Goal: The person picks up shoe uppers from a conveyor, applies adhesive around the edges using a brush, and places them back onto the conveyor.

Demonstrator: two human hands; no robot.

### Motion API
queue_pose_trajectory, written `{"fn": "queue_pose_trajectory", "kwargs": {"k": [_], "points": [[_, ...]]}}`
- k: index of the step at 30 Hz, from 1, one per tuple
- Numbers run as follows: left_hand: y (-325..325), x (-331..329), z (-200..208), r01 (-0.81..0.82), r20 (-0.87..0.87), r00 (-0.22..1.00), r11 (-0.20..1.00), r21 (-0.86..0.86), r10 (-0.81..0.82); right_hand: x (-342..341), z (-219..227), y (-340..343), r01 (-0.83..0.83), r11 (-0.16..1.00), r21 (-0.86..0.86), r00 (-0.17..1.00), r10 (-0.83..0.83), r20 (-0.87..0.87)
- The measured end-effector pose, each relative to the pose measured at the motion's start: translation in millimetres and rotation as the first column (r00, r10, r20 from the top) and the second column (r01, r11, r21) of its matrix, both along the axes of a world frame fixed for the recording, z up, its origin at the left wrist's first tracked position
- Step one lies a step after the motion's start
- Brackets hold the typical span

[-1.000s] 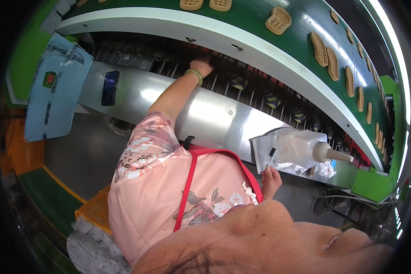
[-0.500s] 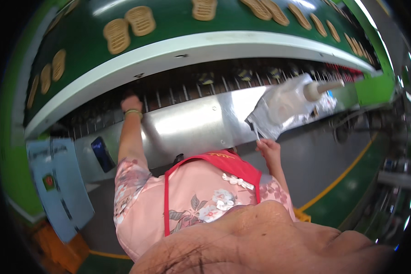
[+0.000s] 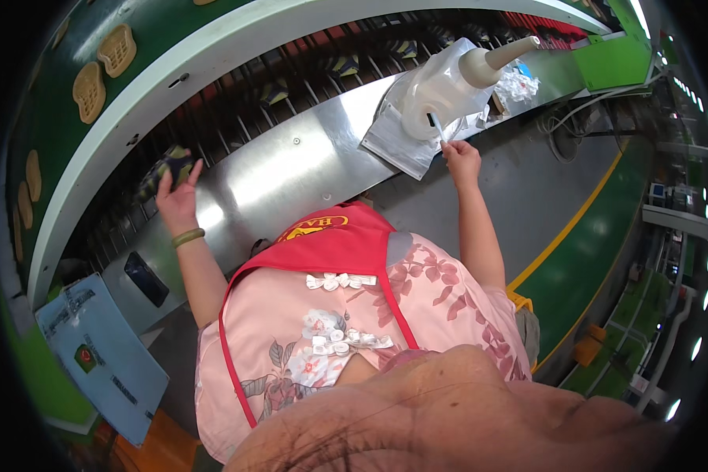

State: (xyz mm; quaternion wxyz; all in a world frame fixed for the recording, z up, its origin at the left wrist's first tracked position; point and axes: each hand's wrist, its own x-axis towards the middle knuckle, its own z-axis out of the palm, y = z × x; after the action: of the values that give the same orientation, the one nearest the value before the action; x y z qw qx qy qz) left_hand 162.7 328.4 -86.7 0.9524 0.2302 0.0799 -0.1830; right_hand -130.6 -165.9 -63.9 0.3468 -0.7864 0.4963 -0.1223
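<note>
My left hand (image 3: 179, 201) is at the lower left of the rack, fingers closed around a dark shoe upper (image 3: 178, 162) with a yellow-green pattern. Part of the upper is blurred against the rack. My right hand (image 3: 462, 160) pinches the pale handle of a thin brush (image 3: 442, 135). The brush's far end meets the dark opening in the side of a translucent squeeze bottle (image 3: 448, 86), which lies tilted on its side with a long beige nozzle. Beneath the bottle is a crumpled silvery sheet (image 3: 393, 141) on the metal ledge.
Behind the metal ledge (image 3: 271, 169) runs a rod rack (image 3: 240, 118) with several patterned uppers (image 3: 344, 65). Tan soles (image 3: 118, 51) lie on the green conveyor (image 3: 59, 102) beyond a white rail (image 3: 157, 59). A phone (image 3: 145, 279) and blue board (image 3: 106, 358) are at lower left.
My left hand has come back from the rack toward me, now with a patterned upper. My right hand has brought the brush to the bottle's opening. The view has turned and shifted.
</note>
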Motion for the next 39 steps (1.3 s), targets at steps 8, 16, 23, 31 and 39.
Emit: {"fn": "queue_pose_trajectory", "kwargs": {"k": [8, 16, 23, 31, 39], "points": [[-89.3, -73.8, 37.1, -0.066, 0.147, 0.989, 0.922, 0.381, 0.010, 20.3, 3.5, -30.6, -0.325, 0.899, -0.292, 0.864, 0.157, -0.479], [-152.7, -116.4, 70.4, -0.277, 0.435, 0.898, 0.697, 0.661, -0.056, 3.5, 1.8, -56.7, -0.168, 0.574, 0.801, 0.978, -0.007, 0.209], [-193.9, -139.6, 88.9, -0.546, 0.708, 0.673, 0.502, 0.671, -0.214, 4.9, -28.4, -63.5, -0.334, 0.662, 0.671, 0.914, 0.054, 0.402], [-195.8, -122.9, 99.0, -0.654, 0.873, 0.416, 0.583, 0.482, -0.255, 22.3, 5.1, -10.8, -0.295, 0.774, 0.561, 0.924, 0.082, 0.373], [-170.2, -100.4, 133.5, -0.915, 0.914, 0.198, 0.267, 0.301, -0.354, 83.9, 118.0, 118.2, -0.781, 0.321, 0.535, 0.614, 0.244, 0.751]]}}
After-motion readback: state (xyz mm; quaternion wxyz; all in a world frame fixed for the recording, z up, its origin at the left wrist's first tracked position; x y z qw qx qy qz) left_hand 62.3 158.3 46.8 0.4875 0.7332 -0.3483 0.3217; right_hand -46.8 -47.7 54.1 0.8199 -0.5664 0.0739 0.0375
